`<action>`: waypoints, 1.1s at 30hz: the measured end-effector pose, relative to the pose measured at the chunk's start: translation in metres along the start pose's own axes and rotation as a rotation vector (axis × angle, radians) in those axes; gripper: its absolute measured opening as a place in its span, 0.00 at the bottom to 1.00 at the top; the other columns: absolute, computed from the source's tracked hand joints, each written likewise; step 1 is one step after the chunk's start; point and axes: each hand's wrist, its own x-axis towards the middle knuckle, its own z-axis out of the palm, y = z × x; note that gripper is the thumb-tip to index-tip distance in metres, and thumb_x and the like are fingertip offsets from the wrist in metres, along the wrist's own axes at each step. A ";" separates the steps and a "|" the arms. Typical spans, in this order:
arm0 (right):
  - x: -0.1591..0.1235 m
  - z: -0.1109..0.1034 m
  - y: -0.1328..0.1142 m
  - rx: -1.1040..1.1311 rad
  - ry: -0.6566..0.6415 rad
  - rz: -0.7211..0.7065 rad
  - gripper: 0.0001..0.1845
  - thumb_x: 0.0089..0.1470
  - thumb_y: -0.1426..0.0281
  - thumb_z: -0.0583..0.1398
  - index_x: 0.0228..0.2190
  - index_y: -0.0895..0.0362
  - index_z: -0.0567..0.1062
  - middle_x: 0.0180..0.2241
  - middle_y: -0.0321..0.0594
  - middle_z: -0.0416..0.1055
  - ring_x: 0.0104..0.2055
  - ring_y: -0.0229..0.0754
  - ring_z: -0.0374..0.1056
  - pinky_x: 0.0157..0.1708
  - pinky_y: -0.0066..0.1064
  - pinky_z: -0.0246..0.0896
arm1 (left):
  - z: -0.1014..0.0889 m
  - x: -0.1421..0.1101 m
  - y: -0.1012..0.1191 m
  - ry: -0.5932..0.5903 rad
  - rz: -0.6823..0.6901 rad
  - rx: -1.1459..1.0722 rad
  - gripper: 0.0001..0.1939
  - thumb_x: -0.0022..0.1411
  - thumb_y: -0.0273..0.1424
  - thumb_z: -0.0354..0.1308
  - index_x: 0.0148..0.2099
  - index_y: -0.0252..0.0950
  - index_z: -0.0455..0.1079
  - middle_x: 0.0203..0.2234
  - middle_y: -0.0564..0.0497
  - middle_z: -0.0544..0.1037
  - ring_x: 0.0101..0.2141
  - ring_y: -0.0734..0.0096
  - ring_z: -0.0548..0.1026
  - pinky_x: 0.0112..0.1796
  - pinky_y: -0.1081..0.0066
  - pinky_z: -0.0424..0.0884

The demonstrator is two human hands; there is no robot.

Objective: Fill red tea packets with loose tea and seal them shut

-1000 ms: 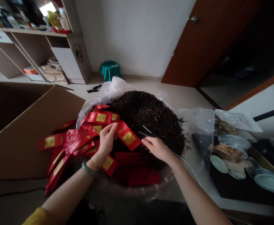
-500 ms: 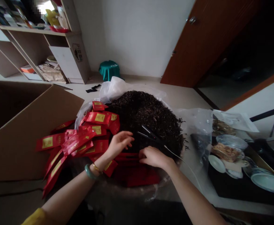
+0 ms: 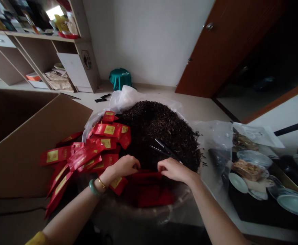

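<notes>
Your left hand (image 3: 126, 165) and right hand (image 3: 174, 169) were apart, fingers curled, about equally near a red packet (image 3: 147, 175) lying between them, long axis side to side, though whether either gripped it you couldn't tell.

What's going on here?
Someone is bent over a plastic-lined round container, both bare hands at some red packets along its near side. The left hand and right hand are at opposite ends; it's too dim to tell whether either grips one. Behind lies a heap of dark, loose bits with a black tool on it. More red packets with yellow labels are piled to the left.
</notes>
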 end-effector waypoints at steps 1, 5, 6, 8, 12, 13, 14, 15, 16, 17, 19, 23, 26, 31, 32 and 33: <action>0.000 0.000 0.000 0.008 -0.018 0.005 0.13 0.44 0.81 0.58 0.25 0.52 0.79 0.25 0.34 0.76 0.28 0.39 0.71 0.28 0.26 0.56 | -0.001 0.000 0.001 0.016 0.008 0.006 0.12 0.48 0.23 0.56 0.30 0.41 0.78 0.23 0.54 0.79 0.23 0.71 0.73 0.28 0.75 0.64; 0.001 0.002 -0.007 0.039 0.026 0.006 0.05 0.49 0.68 0.62 0.26 0.53 0.78 0.27 0.36 0.76 0.30 0.42 0.71 0.30 0.28 0.59 | -0.003 0.001 0.011 0.245 0.056 -0.095 0.13 0.52 0.24 0.55 0.37 0.39 0.78 0.29 0.50 0.80 0.31 0.68 0.75 0.36 0.72 0.68; 0.003 0.003 -0.009 0.041 0.111 0.005 0.06 0.51 0.65 0.62 0.28 0.54 0.78 0.30 0.38 0.76 0.33 0.42 0.71 0.32 0.29 0.60 | -0.004 0.001 0.014 0.298 0.072 -0.157 0.14 0.53 0.25 0.55 0.41 0.38 0.77 0.30 0.50 0.80 0.32 0.68 0.75 0.37 0.72 0.68; 0.006 0.006 -0.011 0.037 0.293 -0.013 0.06 0.52 0.67 0.61 0.33 0.55 0.76 0.36 0.41 0.75 0.37 0.43 0.71 0.36 0.31 0.62 | -0.005 0.000 0.019 0.356 0.114 -0.294 0.15 0.55 0.26 0.55 0.45 0.38 0.74 0.31 0.50 0.80 0.32 0.69 0.76 0.37 0.72 0.70; 0.014 0.012 -0.011 0.089 0.385 -0.096 0.05 0.52 0.76 0.59 0.30 0.55 0.75 0.34 0.40 0.75 0.36 0.41 0.72 0.38 0.31 0.64 | -0.004 0.000 0.021 0.504 0.124 -0.490 0.17 0.53 0.30 0.60 0.47 0.37 0.71 0.33 0.49 0.80 0.36 0.67 0.77 0.42 0.69 0.71; 0.015 0.013 -0.010 0.127 0.392 -0.094 0.05 0.52 0.76 0.59 0.28 0.55 0.74 0.31 0.39 0.75 0.34 0.40 0.72 0.36 0.30 0.64 | -0.003 0.001 0.019 0.563 0.098 -0.525 0.21 0.51 0.31 0.63 0.49 0.37 0.70 0.36 0.48 0.80 0.38 0.65 0.77 0.43 0.68 0.71; 0.015 0.014 -0.010 0.180 0.395 -0.077 0.05 0.52 0.75 0.58 0.27 0.56 0.73 0.29 0.38 0.75 0.32 0.39 0.72 0.34 0.29 0.64 | -0.002 0.002 0.018 0.617 0.065 -0.571 0.24 0.49 0.31 0.65 0.50 0.36 0.69 0.38 0.47 0.80 0.39 0.64 0.77 0.44 0.66 0.71; 0.016 0.014 -0.009 0.247 0.384 -0.047 0.05 0.53 0.74 0.58 0.27 0.56 0.73 0.26 0.36 0.74 0.28 0.38 0.71 0.30 0.28 0.64 | -0.001 0.004 0.016 0.646 0.029 -0.631 0.27 0.47 0.32 0.66 0.51 0.35 0.67 0.39 0.46 0.79 0.39 0.63 0.77 0.43 0.65 0.72; 0.016 0.015 -0.008 0.323 0.349 -0.009 0.04 0.53 0.72 0.57 0.28 0.56 0.72 0.24 0.34 0.73 0.24 0.37 0.70 0.25 0.26 0.63 | 0.000 0.006 0.014 0.644 -0.008 -0.703 0.28 0.47 0.33 0.66 0.52 0.34 0.66 0.39 0.45 0.79 0.37 0.63 0.77 0.41 0.65 0.73; 0.016 0.016 -0.008 0.397 0.294 0.029 0.04 0.54 0.71 0.56 0.30 0.56 0.71 0.21 0.33 0.71 0.21 0.36 0.68 0.21 0.25 0.62 | 0.001 0.008 0.012 0.616 -0.041 -0.781 0.28 0.47 0.34 0.65 0.52 0.33 0.66 0.37 0.44 0.80 0.34 0.63 0.78 0.37 0.65 0.74; 0.015 0.017 -0.008 0.484 0.209 0.074 0.06 0.54 0.71 0.55 0.35 0.56 0.70 0.20 0.31 0.69 0.17 0.35 0.66 0.16 0.24 0.59 | 0.003 0.010 0.011 0.518 -0.080 -0.873 0.27 0.49 0.37 0.64 0.50 0.31 0.67 0.31 0.45 0.80 0.27 0.65 0.77 0.29 0.68 0.73; 0.014 0.018 -0.010 0.297 0.459 -0.014 0.28 0.48 0.72 0.61 0.52 0.55 0.64 0.39 0.42 0.74 0.26 0.37 0.70 0.32 0.33 0.70 | 0.006 0.006 0.016 0.353 -0.026 -0.778 0.18 0.50 0.35 0.63 0.42 0.30 0.73 0.30 0.45 0.80 0.28 0.65 0.76 0.29 0.70 0.71; 0.013 0.018 -0.013 0.104 0.575 -0.173 0.28 0.51 0.73 0.60 0.55 0.51 0.65 0.48 0.45 0.70 0.43 0.44 0.71 0.46 0.38 0.67 | 0.009 0.004 0.021 0.314 0.023 -0.716 0.15 0.52 0.32 0.61 0.42 0.31 0.75 0.32 0.46 0.80 0.32 0.63 0.76 0.33 0.69 0.71; 0.014 0.024 -0.017 -0.043 0.623 -0.259 0.18 0.56 0.75 0.55 0.48 0.53 0.73 0.47 0.45 0.71 0.49 0.47 0.67 0.51 0.40 0.65 | 0.012 0.005 0.020 0.323 -0.026 -0.680 0.16 0.51 0.32 0.61 0.42 0.30 0.76 0.25 0.50 0.78 0.25 0.69 0.73 0.28 0.74 0.67; 0.015 0.025 -0.017 -0.040 0.637 -0.260 0.15 0.57 0.74 0.55 0.46 0.54 0.74 0.45 0.45 0.72 0.48 0.46 0.68 0.50 0.39 0.65 | 0.012 0.005 0.019 0.324 -0.032 -0.679 0.16 0.51 0.32 0.61 0.42 0.30 0.76 0.24 0.50 0.78 0.25 0.69 0.73 0.28 0.74 0.67; 0.015 0.026 -0.017 -0.027 0.650 -0.260 0.13 0.57 0.74 0.56 0.43 0.55 0.75 0.42 0.45 0.72 0.46 0.46 0.68 0.49 0.39 0.66 | 0.012 0.006 0.019 0.325 -0.031 -0.679 0.17 0.51 0.32 0.61 0.43 0.30 0.76 0.25 0.50 0.78 0.25 0.69 0.73 0.28 0.74 0.67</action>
